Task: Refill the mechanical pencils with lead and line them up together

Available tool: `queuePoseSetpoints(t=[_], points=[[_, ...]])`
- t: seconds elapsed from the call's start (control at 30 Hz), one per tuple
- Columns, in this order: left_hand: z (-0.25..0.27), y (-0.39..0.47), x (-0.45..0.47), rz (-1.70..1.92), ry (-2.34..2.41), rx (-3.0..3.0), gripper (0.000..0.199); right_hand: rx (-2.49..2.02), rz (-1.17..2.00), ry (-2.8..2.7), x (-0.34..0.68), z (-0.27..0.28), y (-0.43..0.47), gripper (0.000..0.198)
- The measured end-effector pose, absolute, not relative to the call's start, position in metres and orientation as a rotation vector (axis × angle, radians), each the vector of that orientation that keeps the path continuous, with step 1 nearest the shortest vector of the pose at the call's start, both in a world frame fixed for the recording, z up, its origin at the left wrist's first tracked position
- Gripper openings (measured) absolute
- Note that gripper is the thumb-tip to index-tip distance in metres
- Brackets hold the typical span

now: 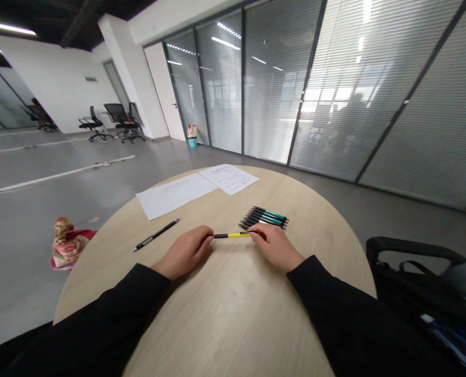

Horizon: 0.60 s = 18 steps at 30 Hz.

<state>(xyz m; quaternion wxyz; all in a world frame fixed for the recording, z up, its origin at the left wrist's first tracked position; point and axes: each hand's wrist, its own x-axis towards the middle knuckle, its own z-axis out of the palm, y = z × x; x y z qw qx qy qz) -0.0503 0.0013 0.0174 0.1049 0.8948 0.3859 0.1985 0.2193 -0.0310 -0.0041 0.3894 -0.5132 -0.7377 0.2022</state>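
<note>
A yellow and black pen [233,235] spans the gap between my two hands, just over the round table. The fingers of my left hand [189,251] pinch its black end. At the yellow end, my right hand [275,245] grips it between thumb and fingers, hiding that tip. Right behind my right hand lies a row of several pens [265,215], black with green or white parts, side by side; my hand covers part of the row. To the left of my left hand rests a single black and clear pen [156,235], slanting on the tabletop.
Two printed paper sheets [178,193] lie at the table's [233,324] far left edge. On the floor to the left sits a red and gold bag [66,243]. A black chair [413,251] with things on it stands at the right. Glass partitions [272,78] rise behind.
</note>
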Motion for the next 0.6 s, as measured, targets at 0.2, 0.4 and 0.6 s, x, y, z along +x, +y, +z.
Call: queuePoseSetpoints(t=[0.2, 0.4, 0.6], points=[[0.019, 0.0001, -0.0503, 0.595, 1.141, 2.625, 0.03, -1.271, 0.47, -1.913, 0.219, -0.0034, -0.0316, 0.021], [0.0182, 0.0, -0.05, 0.612, 1.166, 2.593, 0.027, -1.257, 0.437, -1.886, 0.2198, -0.0041, -0.0306, 0.02], [0.015, 0.0007, -0.0496, 0.664, 1.153, 2.601, 0.02, -1.254, 0.433, -1.894, 0.2193, -0.0033, -0.0313, 0.019]])
